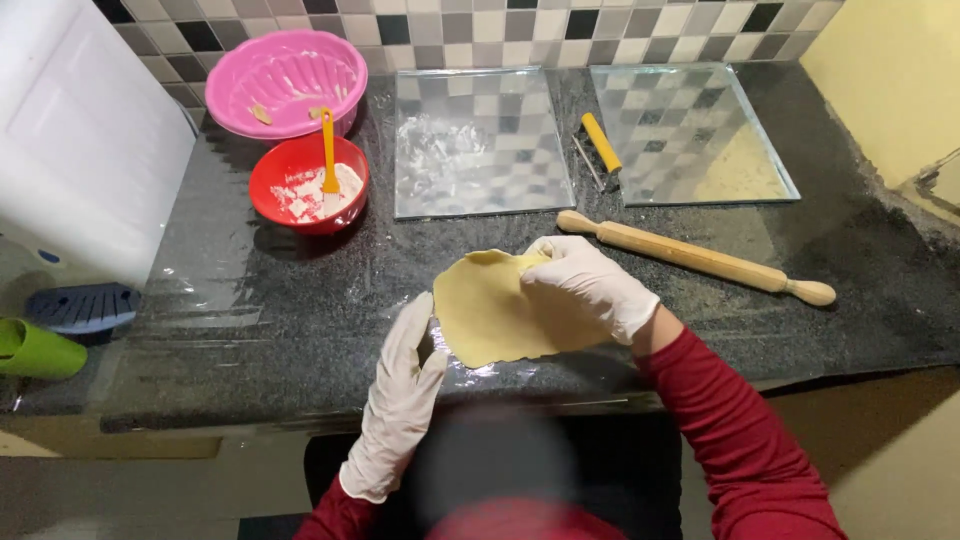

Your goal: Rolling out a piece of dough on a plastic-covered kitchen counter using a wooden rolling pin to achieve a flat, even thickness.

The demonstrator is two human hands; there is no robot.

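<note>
Head view shows our right hand [590, 285] pinching the dough [495, 310] sheet's far edge above the counter [300, 290], our left hand [405, 385] open-fingered at its near edge, so we should lift evenly to avoid tearing.

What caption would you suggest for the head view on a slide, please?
Gloved right hand lifts the far edge of a flat dough sheet while the left hand rests beside it.

dough [490, 315] before trays [480, 140], rolling pin [695, 256] right
</note>
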